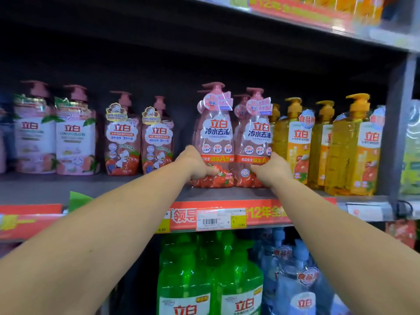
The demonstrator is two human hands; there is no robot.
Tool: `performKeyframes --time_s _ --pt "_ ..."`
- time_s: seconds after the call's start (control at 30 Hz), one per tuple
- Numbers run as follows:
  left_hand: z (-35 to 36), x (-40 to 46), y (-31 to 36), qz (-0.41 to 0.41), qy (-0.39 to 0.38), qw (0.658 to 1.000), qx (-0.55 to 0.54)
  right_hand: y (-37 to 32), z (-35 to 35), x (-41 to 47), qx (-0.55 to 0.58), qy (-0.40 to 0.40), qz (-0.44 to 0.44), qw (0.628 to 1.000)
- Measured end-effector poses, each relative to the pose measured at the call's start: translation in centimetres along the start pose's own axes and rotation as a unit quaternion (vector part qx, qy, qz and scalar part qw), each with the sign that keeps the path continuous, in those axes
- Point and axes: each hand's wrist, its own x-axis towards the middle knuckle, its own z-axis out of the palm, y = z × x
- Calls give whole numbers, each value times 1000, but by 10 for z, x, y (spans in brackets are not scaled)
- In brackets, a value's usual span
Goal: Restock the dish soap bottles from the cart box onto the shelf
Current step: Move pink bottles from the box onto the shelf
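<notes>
Both our forearms reach up and forward from the bottom of the view. Our left hand (195,162) curls round the lower left side of one pink bottle (214,137); our right hand (271,170) curls round the lower right side of a second pink bottle (253,142). Fingers of both hands wrap the bottles near their bases, so each hand has a firm hold, not a flat push.

Our two bottles stand upright and touching each other on the shelf (222,194), bases close to its front edge. Right of them, just beside the second one, stand yellow bottles (295,142). Left of them is a bare gap of shelf, then smaller strawberry-label bottles (138,142) and, further left, white-label bottles (54,133). A red price strip (261,214) runs along the shelf edge, and green bottles (209,276) fill the shelf below. We cannot see the cart box from here.

We judge this as the placing step: the pair is set down and being squared up in its row. Next we would ease both hands off without tipping the tall pumps, then go back to the box for more; the gap at left looks like room for them.
</notes>
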Motion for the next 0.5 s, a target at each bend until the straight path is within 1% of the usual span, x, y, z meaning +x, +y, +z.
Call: performKeyframes --time_s 0.2,0.3,0.33,0.4,0.43,0.5 --pt "2 1 -2 -1 7 1000 7 -1 5 1 -23 3 28 999" --pt "2 -1 -4 -2 2 1000 3 -5 2 -8 -28 18 27 999" --pt "0 -3 -5 -2 -1 1000 5 -8 1 -13 -29 34 10 999" --pt "-9 -7 -7 9 2 1000 7 -23 0 -27 -40 71 -59 995" --pt "-17 -10 -9 19 12 1000 15 -34 2 -36 -49 78 -99 991" --pt "-40 -21 -19 41 52 996 64 -62 14 -55 -73 62 -176 980"
